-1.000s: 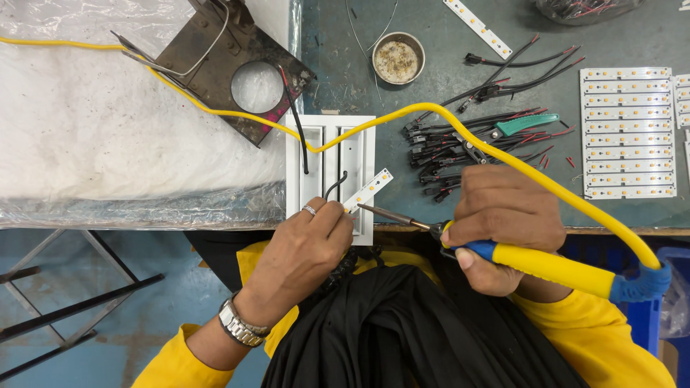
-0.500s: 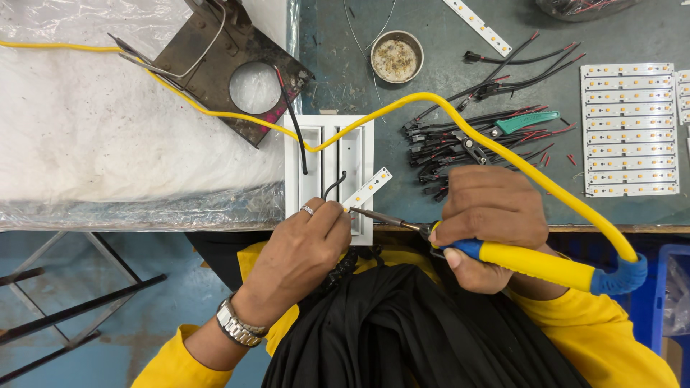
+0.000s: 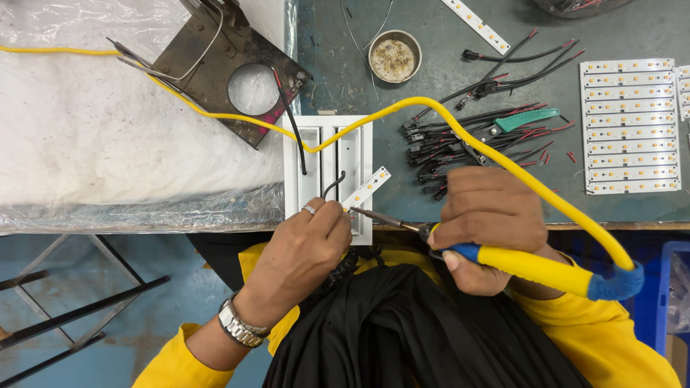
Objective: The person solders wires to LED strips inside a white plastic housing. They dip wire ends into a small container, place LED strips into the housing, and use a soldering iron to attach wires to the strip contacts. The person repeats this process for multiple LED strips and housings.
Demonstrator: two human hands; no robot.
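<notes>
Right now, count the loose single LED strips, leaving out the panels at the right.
2. One small white strip lies on the white frame, pinched by the left hand. One long strip lies at the top edge. Others may be out of view.

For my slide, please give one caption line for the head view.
Right hand touches a yellow-handled soldering iron to a small LED strip pinched by the left hand over a white tray.

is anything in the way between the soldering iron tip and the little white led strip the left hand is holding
Nothing visible. The yellow-handled soldering iron in the right hand has its metal tip right at the near end of the small white LED strip, which the left hand pinches over the white slotted frame.
</notes>
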